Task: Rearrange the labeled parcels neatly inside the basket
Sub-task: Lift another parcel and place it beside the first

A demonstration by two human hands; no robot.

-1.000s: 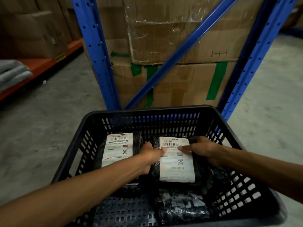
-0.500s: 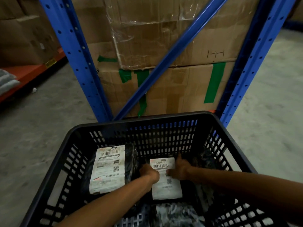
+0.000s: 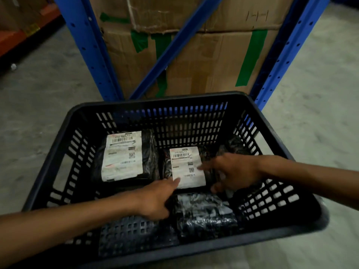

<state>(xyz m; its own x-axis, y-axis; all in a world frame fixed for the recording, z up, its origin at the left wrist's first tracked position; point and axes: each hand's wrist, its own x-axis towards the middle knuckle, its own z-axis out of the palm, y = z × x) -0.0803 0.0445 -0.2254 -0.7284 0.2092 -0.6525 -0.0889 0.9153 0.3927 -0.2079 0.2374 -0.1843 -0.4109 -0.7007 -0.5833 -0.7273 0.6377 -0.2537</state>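
Parcels lay in the black basket (image 3: 64, 152): the middle parcel (image 3: 187, 167), lifted between both hands a second earlier, now rested flat beside the left parcel (image 3: 122, 156), so the back row looked nearly set. Both labels faced up, long axes running toward the far wall. The left hand (image 3: 155, 199) touched its near corner, grip loose; the right hand (image 3: 235, 171), fingers spread, clasped nothing.

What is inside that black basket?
The basket holds two black parcels with white labels up, one left and one middle, plus a label-less parcel nearer. Dark wrapping sits at the right; the hands cover part of it.
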